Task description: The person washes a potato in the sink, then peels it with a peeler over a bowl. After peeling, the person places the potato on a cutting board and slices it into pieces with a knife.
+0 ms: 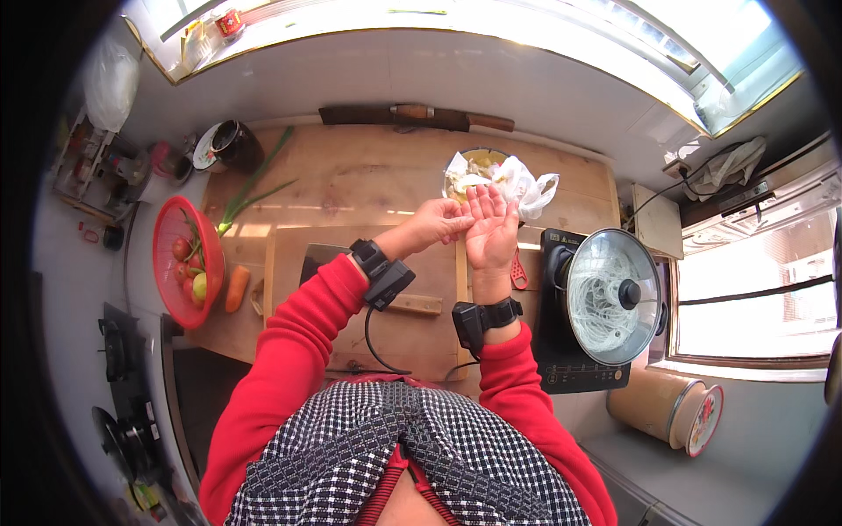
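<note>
My right hand (pixel 493 232) is held palm up above the right edge of a wooden cutting board (pixel 351 346), its fingers stretched out. Against its palm side my left hand (pixel 433 223) is closed, thumb and fingertips drawn together; whether anything small is between them, I cannot make out. On the board lies a cleaver, its dark blade (pixel 321 259) and wooden handle (pixel 414 304) partly hidden by my left wrist. Just beyond my fingers stands a bowl of food scraps (pixel 456 180), with a crumpled white plastic bag (pixel 531 190) at its right. A red peeler (pixel 519 270) rests by my right wrist.
A glass-lidded pot (pixel 605 298) sits on a black induction cooker (pixel 574 377) at right. A red basket (pixel 160 254) of tomatoes, green peppers and a yellow-green fruit stands left, near a carrot (pixel 237 288) and green onion (pixel 241 206). A dark jar (pixel 239 146) is behind.
</note>
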Motion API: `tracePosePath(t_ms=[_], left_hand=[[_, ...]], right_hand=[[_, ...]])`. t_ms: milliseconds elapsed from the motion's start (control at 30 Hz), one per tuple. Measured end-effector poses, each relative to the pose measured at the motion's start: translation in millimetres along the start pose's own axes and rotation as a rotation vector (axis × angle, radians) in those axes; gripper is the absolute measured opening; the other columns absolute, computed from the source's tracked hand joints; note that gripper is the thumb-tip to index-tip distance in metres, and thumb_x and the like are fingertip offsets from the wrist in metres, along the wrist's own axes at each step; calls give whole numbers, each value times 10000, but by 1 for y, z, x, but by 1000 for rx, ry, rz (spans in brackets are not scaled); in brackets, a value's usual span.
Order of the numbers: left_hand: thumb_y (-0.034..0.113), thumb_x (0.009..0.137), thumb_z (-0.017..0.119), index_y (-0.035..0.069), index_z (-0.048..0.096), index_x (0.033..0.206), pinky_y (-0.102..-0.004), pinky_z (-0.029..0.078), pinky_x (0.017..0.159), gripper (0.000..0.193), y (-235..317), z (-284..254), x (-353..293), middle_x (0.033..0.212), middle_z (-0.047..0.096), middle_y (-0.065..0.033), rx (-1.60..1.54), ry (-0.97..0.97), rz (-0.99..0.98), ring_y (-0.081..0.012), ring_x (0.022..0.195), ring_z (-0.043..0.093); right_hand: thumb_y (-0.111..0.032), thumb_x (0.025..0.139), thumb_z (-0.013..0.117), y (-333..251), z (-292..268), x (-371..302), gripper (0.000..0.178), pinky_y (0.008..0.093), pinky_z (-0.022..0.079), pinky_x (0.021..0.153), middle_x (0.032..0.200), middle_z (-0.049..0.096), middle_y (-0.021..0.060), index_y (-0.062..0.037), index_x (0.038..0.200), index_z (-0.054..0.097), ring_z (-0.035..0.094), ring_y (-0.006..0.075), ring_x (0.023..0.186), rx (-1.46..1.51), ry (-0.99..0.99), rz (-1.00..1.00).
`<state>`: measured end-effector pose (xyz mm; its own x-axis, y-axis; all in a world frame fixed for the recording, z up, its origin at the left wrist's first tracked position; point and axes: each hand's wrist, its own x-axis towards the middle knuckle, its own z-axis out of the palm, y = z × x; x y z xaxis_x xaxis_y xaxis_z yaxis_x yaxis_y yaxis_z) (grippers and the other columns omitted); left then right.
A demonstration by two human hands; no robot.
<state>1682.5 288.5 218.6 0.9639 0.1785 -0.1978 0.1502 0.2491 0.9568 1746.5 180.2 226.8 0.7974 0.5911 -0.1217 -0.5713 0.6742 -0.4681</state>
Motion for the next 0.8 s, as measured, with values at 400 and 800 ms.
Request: tracePosePath(t_ms=[400, 800], left_hand=[[160, 829, 564, -2, 628, 773, -219, 413, 518, 183, -23, -30, 76, 645, 582, 9, 552, 263, 14, -31, 597, 478], [331, 754, 541, 13, 575, 621, -415, 410, 522, 346, -13, -26, 42, 608, 555, -192, 719, 371, 279, -351, 549, 535]], right_hand=[[-409, 896, 372, -8, -36, 37, 507, 422, 325, 976, 1264, 372, 177, 6, 1188, 365, 366, 306, 1186, 61, 45, 19], [-286, 872, 472, 5, -42, 14, 331, 226, 443, 615, 940, 561, 116, -6, 1048, 481, 552, 170, 719, -378, -156, 106]])
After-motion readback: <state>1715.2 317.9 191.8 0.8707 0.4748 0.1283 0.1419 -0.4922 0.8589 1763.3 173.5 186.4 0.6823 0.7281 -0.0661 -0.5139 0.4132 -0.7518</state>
